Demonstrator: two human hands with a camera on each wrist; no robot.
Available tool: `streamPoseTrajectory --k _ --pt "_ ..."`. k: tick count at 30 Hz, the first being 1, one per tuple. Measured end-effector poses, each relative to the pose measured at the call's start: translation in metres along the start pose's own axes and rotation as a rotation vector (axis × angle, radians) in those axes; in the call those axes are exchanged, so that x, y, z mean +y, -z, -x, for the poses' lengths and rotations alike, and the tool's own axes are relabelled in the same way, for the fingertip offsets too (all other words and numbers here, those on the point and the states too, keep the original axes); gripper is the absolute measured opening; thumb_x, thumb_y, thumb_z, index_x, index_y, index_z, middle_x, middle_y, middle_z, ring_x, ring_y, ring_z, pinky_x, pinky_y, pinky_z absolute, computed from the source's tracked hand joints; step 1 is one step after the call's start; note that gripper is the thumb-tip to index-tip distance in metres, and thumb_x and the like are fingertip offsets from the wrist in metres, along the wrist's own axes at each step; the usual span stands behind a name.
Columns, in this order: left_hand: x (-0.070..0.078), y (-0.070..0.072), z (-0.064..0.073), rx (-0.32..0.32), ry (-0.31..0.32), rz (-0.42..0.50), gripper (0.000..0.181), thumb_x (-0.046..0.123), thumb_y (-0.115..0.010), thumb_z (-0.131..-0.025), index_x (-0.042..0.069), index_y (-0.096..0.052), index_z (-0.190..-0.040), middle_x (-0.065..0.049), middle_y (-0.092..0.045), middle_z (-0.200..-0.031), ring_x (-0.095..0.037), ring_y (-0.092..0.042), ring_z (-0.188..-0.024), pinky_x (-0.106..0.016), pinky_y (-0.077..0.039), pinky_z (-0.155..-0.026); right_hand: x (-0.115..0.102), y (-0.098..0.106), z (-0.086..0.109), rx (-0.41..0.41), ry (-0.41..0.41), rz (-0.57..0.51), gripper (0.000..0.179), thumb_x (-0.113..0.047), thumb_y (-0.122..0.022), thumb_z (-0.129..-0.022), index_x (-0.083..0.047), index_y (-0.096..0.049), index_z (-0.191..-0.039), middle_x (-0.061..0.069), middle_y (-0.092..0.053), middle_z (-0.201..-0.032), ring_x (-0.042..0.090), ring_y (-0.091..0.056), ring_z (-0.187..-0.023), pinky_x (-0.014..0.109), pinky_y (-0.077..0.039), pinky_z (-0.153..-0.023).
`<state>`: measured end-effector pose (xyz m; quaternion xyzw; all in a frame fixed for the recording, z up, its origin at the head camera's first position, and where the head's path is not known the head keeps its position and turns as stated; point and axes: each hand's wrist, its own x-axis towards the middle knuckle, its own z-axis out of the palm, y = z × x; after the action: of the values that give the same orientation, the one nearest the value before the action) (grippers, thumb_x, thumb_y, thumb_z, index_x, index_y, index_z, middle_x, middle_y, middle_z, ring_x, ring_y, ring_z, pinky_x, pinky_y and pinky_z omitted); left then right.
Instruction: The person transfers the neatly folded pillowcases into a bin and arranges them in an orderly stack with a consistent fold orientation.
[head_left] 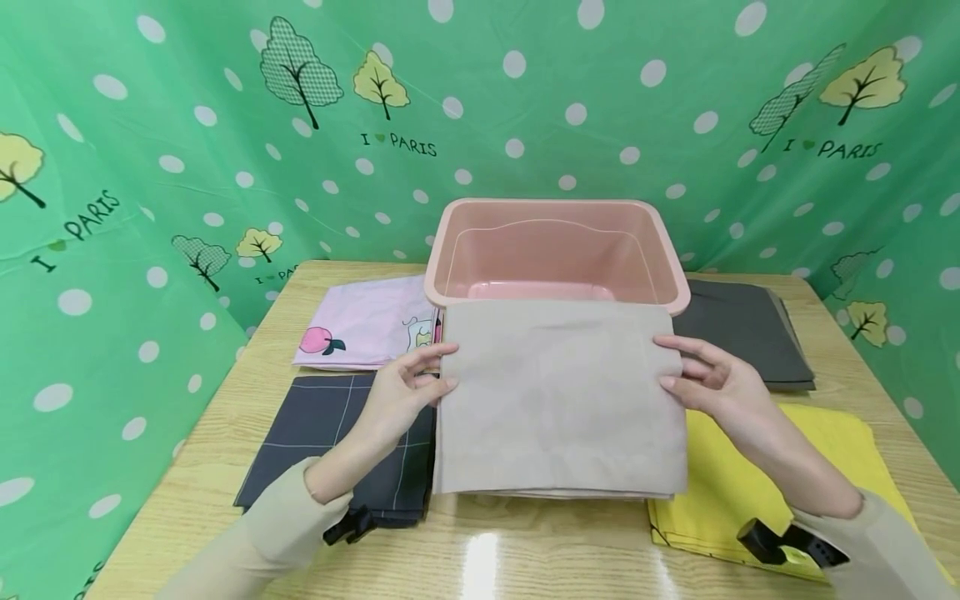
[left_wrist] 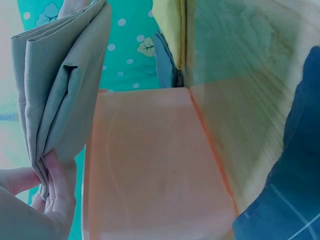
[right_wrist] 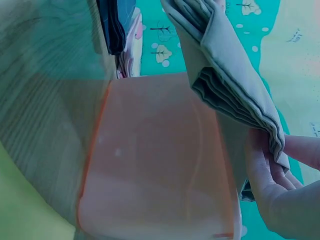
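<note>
A folded beige cloth [head_left: 558, 396] is held up in front of the pink plastic bin [head_left: 555, 246], its top edge overlapping the bin's front rim in the head view. My left hand [head_left: 401, 390] pinches the left side of the cloth between thumb and fingers. On the opposite side, my right hand [head_left: 716, 382] grips it the same way. Both wrist views show the stacked layers of the cloth [left_wrist: 65, 90] edge-on, thumb on one face and fingers on the other. The bin's inside shows only bare pink walls and floor in the head view.
Left of the bin lies a folded pink cloth [head_left: 367, 321] with a fruit print, and nearer, a dark checked cloth [head_left: 322, 425]. A dark grey folded cloth [head_left: 738, 329] and a yellow one [head_left: 810, 467] lie on the right. Green patterned curtain [head_left: 510, 108] encloses the wooden table [head_left: 202, 500].
</note>
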<state>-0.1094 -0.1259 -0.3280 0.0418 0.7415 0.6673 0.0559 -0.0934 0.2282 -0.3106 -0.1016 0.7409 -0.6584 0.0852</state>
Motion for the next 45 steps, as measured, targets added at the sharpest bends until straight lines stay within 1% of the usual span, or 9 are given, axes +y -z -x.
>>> streamPoseTrajectory --k 5,12,20,24,29,36,40,44,45 --pt "0.007 -0.001 -0.004 0.002 -0.024 0.012 0.04 -0.002 -0.061 -0.078 0.003 -0.055 -0.117 -0.005 -0.05 -0.088 -0.005 -0.052 -0.061 -0.019 -0.045 -0.057 -0.005 0.003 -0.004 0.004 -0.003 0.024 0.044 -0.006 -0.056 -0.086 -0.014 -0.044 -0.128 -0.008 -0.063 -0.103 0.006 -0.059 -0.089 0.021 -0.049 -0.07" --pt "0.015 -0.001 -0.013 0.007 -0.043 0.008 0.04 -0.002 -0.061 -0.079 0.004 -0.055 -0.118 -0.005 -0.049 -0.092 -0.005 -0.052 -0.058 -0.02 -0.045 -0.057 -0.01 0.007 -0.013 0.028 -0.056 0.071 0.045 -0.013 -0.058 -0.086 -0.017 -0.043 -0.128 -0.011 -0.062 -0.104 0.004 -0.057 -0.09 0.021 -0.049 -0.07" --pt "0.023 -0.004 -0.025 0.034 -0.067 0.012 0.04 -0.001 -0.061 -0.079 0.004 -0.056 -0.118 -0.003 -0.047 -0.091 -0.004 -0.052 -0.058 -0.019 -0.045 -0.056 -0.017 0.011 -0.025 0.057 -0.076 -0.013 0.045 -0.014 -0.06 -0.084 -0.018 -0.045 -0.126 -0.011 -0.062 -0.101 0.006 -0.061 -0.083 0.025 -0.051 -0.065" --pt "0.024 -0.004 -0.032 0.055 -0.08 0.03 0.038 0.0 -0.062 -0.079 0.004 -0.056 -0.117 -0.004 -0.048 -0.093 -0.004 -0.05 -0.056 -0.019 -0.044 -0.054 -0.019 0.013 -0.03 0.069 -0.072 -0.044 0.046 -0.015 -0.061 -0.083 -0.017 -0.045 -0.126 -0.01 -0.063 -0.101 0.005 -0.06 -0.084 0.022 -0.051 -0.066" --pt "0.025 -0.005 -0.041 0.078 -0.084 0.05 0.037 0.002 -0.061 -0.08 0.004 -0.057 -0.116 -0.005 -0.05 -0.095 -0.004 -0.049 -0.056 -0.019 -0.043 -0.055 -0.021 0.013 -0.037 0.091 -0.063 -0.086 0.047 -0.014 -0.063 -0.082 -0.014 -0.046 -0.126 -0.008 -0.063 -0.099 0.004 -0.058 -0.088 0.019 -0.049 -0.069" --pt "0.028 -0.006 -0.051 0.103 -0.079 0.039 0.035 0.007 -0.062 -0.081 0.01 -0.059 -0.116 -0.003 -0.049 -0.09 -0.006 -0.042 -0.053 -0.018 -0.033 -0.044 -0.026 0.012 -0.048 0.158 -0.08 -0.133 0.047 -0.014 -0.064 -0.081 -0.013 -0.048 -0.125 -0.008 -0.064 -0.093 0.003 -0.057 -0.086 0.018 -0.048 -0.067" --pt "0.03 -0.006 -0.056 0.116 -0.076 0.024 0.035 0.009 -0.062 -0.082 0.011 -0.059 -0.116 -0.003 -0.05 -0.097 -0.008 -0.045 -0.062 -0.017 -0.037 -0.047 -0.027 0.014 -0.052 0.144 -0.06 -0.184 0.046 -0.012 -0.063 -0.081 -0.012 -0.048 -0.124 -0.007 -0.065 -0.094 0.003 -0.057 -0.089 0.018 -0.048 -0.068" --pt "0.031 -0.007 -0.063 0.13 -0.09 0.035 0.035 0.008 -0.062 -0.081 0.008 -0.059 -0.116 -0.005 -0.049 -0.1 -0.007 -0.049 -0.076 -0.016 -0.044 -0.058 -0.028 0.016 -0.057 0.143 -0.048 -0.207 0.046 -0.011 -0.064 -0.081 -0.012 -0.048 -0.124 -0.007 -0.065 -0.094 0.003 -0.056 -0.091 0.019 -0.049 -0.068" --pt "0.031 -0.007 -0.065 0.132 -0.093 0.041 0.035 0.008 -0.062 -0.081 0.008 -0.059 -0.116 -0.006 -0.049 -0.1 -0.007 -0.049 -0.075 -0.016 -0.044 -0.059 -0.028 0.017 -0.058 0.143 -0.046 -0.213 0.046 -0.011 -0.064 -0.081 -0.011 -0.048 -0.124 -0.006 -0.065 -0.095 0.003 -0.056 -0.092 0.019 -0.049 -0.069"
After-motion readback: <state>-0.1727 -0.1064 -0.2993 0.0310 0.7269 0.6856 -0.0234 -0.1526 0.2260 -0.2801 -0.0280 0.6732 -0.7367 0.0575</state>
